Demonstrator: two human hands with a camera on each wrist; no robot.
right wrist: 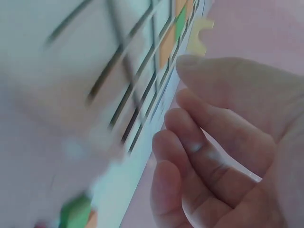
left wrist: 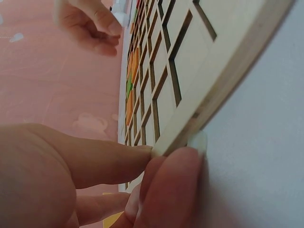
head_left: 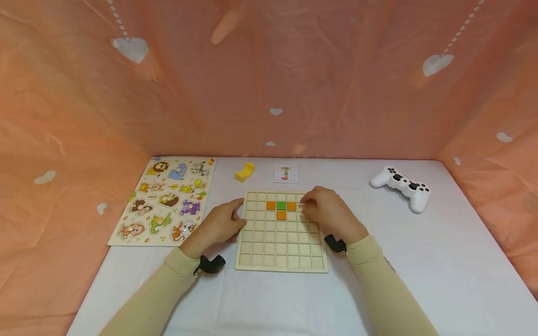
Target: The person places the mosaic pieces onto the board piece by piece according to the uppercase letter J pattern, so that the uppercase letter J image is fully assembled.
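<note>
Pale wood, the grid board (head_left: 269, 248) lies on the counter (head_left: 269, 303), a green tile (head_left: 281, 206) and three orange tiles (head_left: 281, 215) set near its far edge. The left hand (head_left: 218, 224) pinches its left edge between thumb and fingers, a sound hold; the right hand (head_left: 329, 212) hovers at its right side, fingers loosely bent, gripping nothing I can see. I'd guess the board light and stiff, the tiles smooth, best taken by their sides
</note>
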